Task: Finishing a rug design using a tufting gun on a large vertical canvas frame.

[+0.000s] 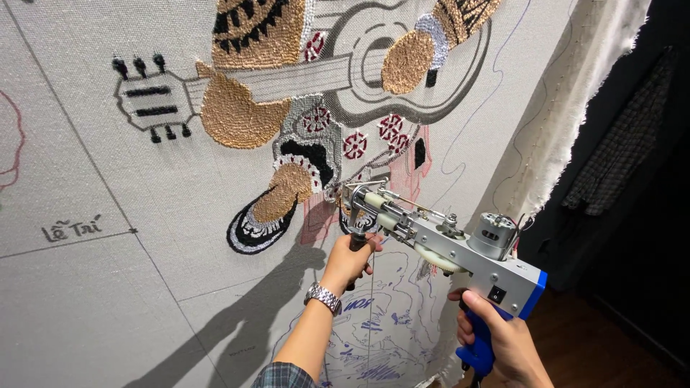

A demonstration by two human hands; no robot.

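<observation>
Grey tufting gun (445, 241) held by both hands against cloth (108, 287).

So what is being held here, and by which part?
A tufting gun: the right hand grips its blue rear handle, the left hand its black front handle, with the tip against the stretched cloth.

Place: a rug tufting workshop.
Evidence: a large stretched cloth (129, 287) with a half-tufted guitar design (316, 79), and a tufting gun (445, 244) against it.
</observation>
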